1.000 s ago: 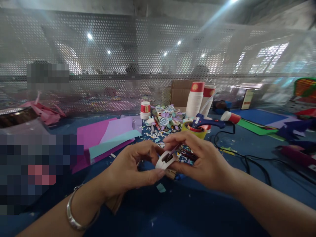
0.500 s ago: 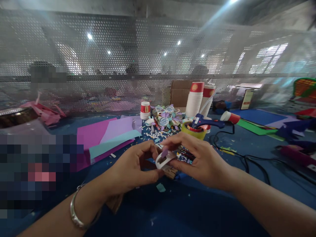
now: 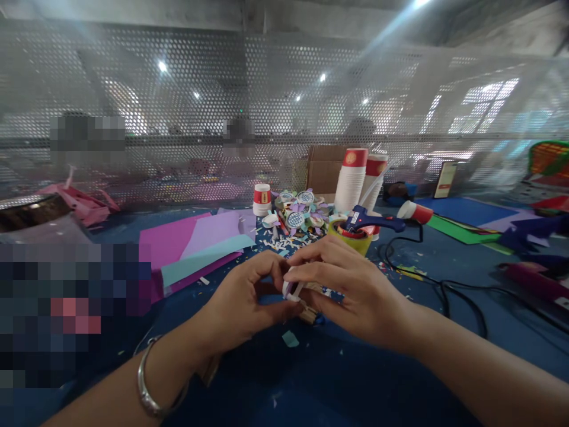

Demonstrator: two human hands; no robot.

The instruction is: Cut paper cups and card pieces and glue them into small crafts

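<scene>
Between my hands is a small white paper cup piece (image 3: pixel 292 290), a short ring with a bit of purple paper on its inner side. My left hand (image 3: pixel 242 299) pinches its left edge between thumb and fingers. From the other side my right hand (image 3: pixel 355 290) closes on it, fingers over the top and thumb below, hiding much of it. Just behind and under my hands lie a small brown bundle (image 3: pixel 308 314) and scattered paper scraps (image 3: pixel 291 339) on the blue table.
Beyond my hands stand a yellow tub (image 3: pixel 362 244) with a blue glue gun (image 3: pixel 377 220), tall paper cup stacks (image 3: pixel 349 187) and a heap of small paper crafts (image 3: pixel 297 218). Purple paper sheets (image 3: pixel 166 246) lie left. A black cord (image 3: pixel 462 296) runs along the right.
The white paper cup piece has been tilted, and the purple paper has moved down into it. My right fingers have closed further over its top. My left hand has shifted slightly right.
</scene>
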